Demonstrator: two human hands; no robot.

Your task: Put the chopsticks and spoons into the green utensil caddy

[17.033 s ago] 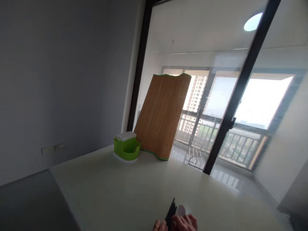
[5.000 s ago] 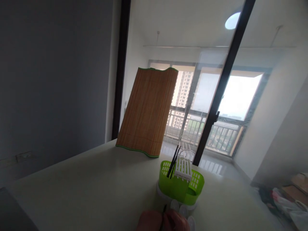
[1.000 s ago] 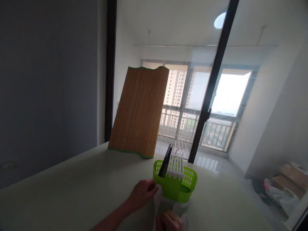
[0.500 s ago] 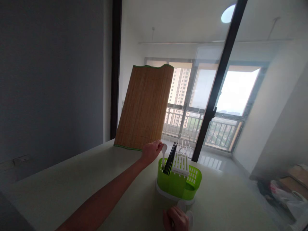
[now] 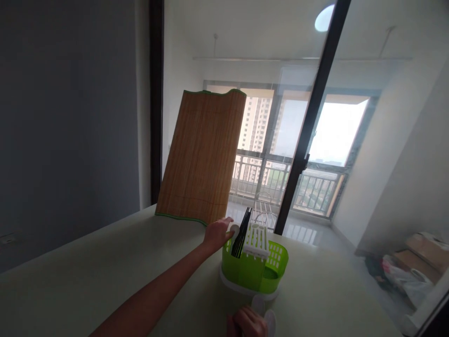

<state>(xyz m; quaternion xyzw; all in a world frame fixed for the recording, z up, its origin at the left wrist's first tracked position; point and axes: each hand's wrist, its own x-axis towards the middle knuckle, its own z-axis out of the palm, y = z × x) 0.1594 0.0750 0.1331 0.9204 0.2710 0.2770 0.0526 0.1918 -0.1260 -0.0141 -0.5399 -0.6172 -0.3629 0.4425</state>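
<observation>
A bright green slotted basket (image 5: 243, 274) on a white base holds black chopsticks (image 5: 242, 234) and a white slotted insert (image 5: 257, 239). At its left end, a white spoon (image 5: 235, 230) sits low with its round head up. My left hand (image 5: 217, 233) is at this head, thumb and forefinger apart beside it. Near the bottom edge, my right hand (image 5: 248, 322) is closed in front of the basket. Two pale spoon heads (image 5: 258, 304) stick out beside its fingers; their handles are hidden in the hand.
The basket stands on a pale table (image 5: 168, 252). A bamboo mat (image 5: 203, 154) with green edging stands upright at the table's far side. Behind are a dark-framed glass door (image 5: 308, 121) and a metal rack (image 5: 264, 213). Cardboard boxes (image 5: 417, 257) lie at the far right.
The spoon at my left hand has gone lower into the basket, and the thumb and forefinger have spread. My right hand remains closed by the pale spoons. The view has shifted slightly.
</observation>
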